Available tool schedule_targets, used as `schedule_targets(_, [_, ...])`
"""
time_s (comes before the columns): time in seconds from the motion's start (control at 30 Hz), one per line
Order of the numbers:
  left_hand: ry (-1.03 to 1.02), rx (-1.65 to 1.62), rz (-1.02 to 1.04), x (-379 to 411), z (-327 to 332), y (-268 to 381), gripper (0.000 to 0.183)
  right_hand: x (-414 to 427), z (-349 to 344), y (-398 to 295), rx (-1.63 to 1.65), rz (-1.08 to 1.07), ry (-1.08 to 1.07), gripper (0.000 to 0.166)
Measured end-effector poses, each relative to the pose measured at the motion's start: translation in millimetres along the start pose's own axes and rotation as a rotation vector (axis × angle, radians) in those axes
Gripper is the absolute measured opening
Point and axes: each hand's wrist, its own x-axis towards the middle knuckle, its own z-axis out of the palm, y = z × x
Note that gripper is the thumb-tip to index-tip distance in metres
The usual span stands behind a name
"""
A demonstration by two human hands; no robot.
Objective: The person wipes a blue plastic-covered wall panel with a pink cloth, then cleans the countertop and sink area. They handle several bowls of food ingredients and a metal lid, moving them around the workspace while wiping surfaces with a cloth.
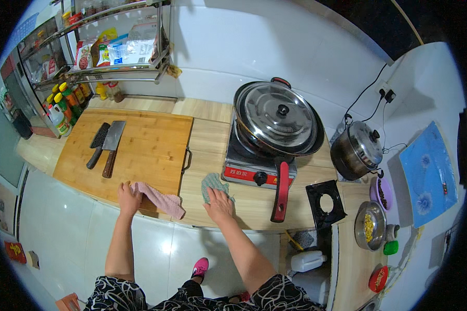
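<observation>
My left hand (130, 199) grips one end of a pink cloth (159, 199) at the front edge of a wooden cutting board (151, 144); the cloth's other end trails past the board's corner. My right hand (219, 203) lies flat on a green cloth (214, 183) on the wood-look counter, its fingers pressing the cloth down. Two knives lie side by side on the board: a cleaver (114, 136) with a wooden handle and a dark-handled knife (99, 135) whose blade looks dark and textured.
A gas stove (237, 173) bears a lidded pan (280, 116), its red handle (282, 190) jutting forward. Right of it are a black plate with a round hole (315, 202), a lidded pot (352, 153) and a steel bowl (379, 223). Bottles (64, 105) stand at the left.
</observation>
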Motion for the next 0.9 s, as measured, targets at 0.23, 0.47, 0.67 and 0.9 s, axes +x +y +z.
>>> schedule_targets(0.23, [-0.319, -0.531, 0.370, -67.0, -21.8, 95.6, 0.029, -8.7, -1.6, 55.0, 1.472, 0.702, -0.073, 0.030])
schedule_targets(0.47, [-1.391, -1.434, -0.485, -119.1, -8.8, 179.2, 0.037, -82.9, -96.0, 66.7, 2.144, 0.664, -0.119, 0.031])
schedule_targets(0.67, [-1.684, -1.786, -0.679, -168.7, -3.8, 244.1, 0.030, -180.7, -97.5, 106.3, 2.209, 0.609, -0.029, 0.043])
schedule_targets(0.9, [-1.835, -1.440, -0.616, -269.2, -6.2, 311.4, 0.017, -291.6, -147.5, 118.5, 1.704, 1.028, 0.417, 0.033])
